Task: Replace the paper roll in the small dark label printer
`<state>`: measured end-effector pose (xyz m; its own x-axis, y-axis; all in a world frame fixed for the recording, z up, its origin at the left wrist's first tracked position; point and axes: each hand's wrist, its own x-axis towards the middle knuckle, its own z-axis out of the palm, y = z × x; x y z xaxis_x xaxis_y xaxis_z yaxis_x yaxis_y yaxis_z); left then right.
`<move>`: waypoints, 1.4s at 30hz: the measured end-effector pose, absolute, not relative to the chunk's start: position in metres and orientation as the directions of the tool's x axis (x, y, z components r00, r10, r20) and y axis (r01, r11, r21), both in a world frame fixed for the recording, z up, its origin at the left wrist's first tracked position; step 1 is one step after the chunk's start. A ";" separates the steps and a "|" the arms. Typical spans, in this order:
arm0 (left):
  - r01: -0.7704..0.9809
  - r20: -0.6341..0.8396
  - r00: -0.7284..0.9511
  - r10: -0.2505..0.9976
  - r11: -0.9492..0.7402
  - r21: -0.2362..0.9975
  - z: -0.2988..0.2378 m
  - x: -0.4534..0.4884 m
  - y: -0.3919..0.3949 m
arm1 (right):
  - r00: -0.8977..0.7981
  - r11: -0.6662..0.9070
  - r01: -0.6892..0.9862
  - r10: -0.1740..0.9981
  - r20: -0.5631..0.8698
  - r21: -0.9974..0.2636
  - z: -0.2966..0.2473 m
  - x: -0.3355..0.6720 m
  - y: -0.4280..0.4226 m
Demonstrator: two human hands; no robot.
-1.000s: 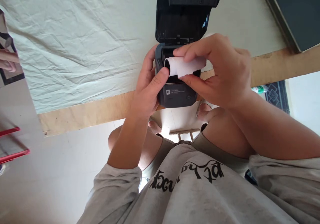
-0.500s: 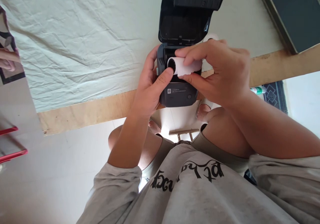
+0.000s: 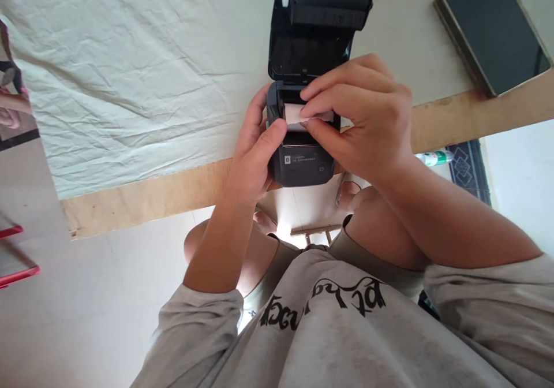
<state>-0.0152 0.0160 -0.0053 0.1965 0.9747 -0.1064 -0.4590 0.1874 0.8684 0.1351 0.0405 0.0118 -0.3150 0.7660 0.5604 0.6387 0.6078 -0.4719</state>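
Observation:
A black portable thermal printer [image 3: 303, 171] is held at the table's edge, with its lid [image 3: 309, 53] swung up and back. My left hand [image 3: 253, 151] is closed around the printer's left side, its thumb on the rim of the paper bay. Inside that bay lies a white paper roll [image 3: 293, 111], its loose end facing me. My right hand [image 3: 363, 114] pinches this loose end between thumb and index finger, covering the roll's right part. The other right fingers reach over the bay near the hinge.
A pale wrinkled cloth [image 3: 130, 88] covers the table, leaving a bare wooden edge [image 3: 151, 197]. At the right rests a dark-screened device [image 3: 493, 30]. Below are a green-labelled bottle [image 3: 437, 157] and a patterned mat [image 3: 470, 171]. Red bars [image 3: 19, 275] show at far left.
The paper roll has gone down into the printer's bay; its dark core end no longer shows. My right hand has moved slightly left and still pinches the paper. The view has shifted a little.

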 end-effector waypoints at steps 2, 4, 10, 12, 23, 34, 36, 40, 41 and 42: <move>-0.486 -0.090 0.222 0.971 0.190 0.853 -0.006 -0.016 0.016 | -0.330 0.639 0.620 0.738 0.589 -0.454 0.013 0.136 0.039; -0.486 -0.070 0.239 0.969 0.181 0.855 -0.007 -0.017 0.017 | -0.376 0.682 0.579 0.709 0.596 -0.446 0.014 0.137 0.037; -0.400 -0.029 0.235 0.972 0.124 0.908 -0.009 -0.018 0.018 | -0.451 0.701 0.533 0.710 0.541 -0.474 0.010 0.138 0.031; -0.362 -0.030 0.253 0.967 0.123 0.924 -0.010 -0.020 0.019 | -0.448 0.708 0.527 0.701 0.554 -0.470 0.009 0.139 0.031; -0.293 -0.039 0.282 0.958 0.125 0.948 -0.012 -0.024 0.019 | -0.414 0.598 0.655 0.795 0.443 -0.461 0.012 0.146 0.032; -0.206 -0.044 0.286 0.957 0.106 0.973 -0.017 -0.028 0.021 | -0.270 0.623 0.576 0.756 0.596 -0.529 0.017 0.157 0.042; -0.208 -0.032 0.293 0.956 0.096 0.973 -0.019 -0.029 0.022 | -0.236 0.593 0.540 0.788 0.569 -0.597 0.018 0.157 0.041; -0.209 -0.022 0.284 0.958 0.084 0.974 -0.021 -0.030 0.023 | -0.054 0.467 0.460 0.864 0.501 -0.755 0.021 0.153 0.034; -0.204 -0.022 0.281 0.959 0.082 0.975 -0.021 -0.031 0.022 | -0.046 0.455 0.452 0.871 0.489 -0.767 0.021 0.152 0.033; -0.202 -0.018 0.281 0.959 0.077 0.976 -0.021 -0.031 0.022 | -0.055 0.462 0.445 0.869 0.492 -0.767 0.021 0.151 0.032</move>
<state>-0.0308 0.0222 -0.0210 0.2814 0.9594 -0.0177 -0.2019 0.0773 0.9763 0.1511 0.0323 0.0208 -0.0547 0.8690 0.4917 0.4453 0.4620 -0.7670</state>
